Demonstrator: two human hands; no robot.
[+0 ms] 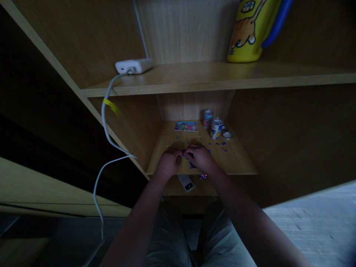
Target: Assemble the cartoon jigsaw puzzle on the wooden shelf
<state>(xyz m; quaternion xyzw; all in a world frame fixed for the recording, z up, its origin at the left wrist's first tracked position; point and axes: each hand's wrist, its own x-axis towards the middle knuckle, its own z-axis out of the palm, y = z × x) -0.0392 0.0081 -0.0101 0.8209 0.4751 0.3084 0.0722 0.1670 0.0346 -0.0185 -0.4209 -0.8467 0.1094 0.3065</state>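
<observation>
Low on the wooden shelf, my left hand and my right hand meet at the fingertips, both with curled fingers. Pinched between them is a small dark-blue jigsaw piece, partly covered by the fingers. Under my right hand lies a dark-blue joined section of puzzle, mostly hidden. Loose jigsaw pieces are scattered to the right, with a few others beyond my hands. Toward the back rests a colourful cartoon picture card.
Two printed cans stand at the back right, beside a round metal lid. Above, the upper shelf board bears a white charger with a hanging cable and a yellow mug. A white device lies below.
</observation>
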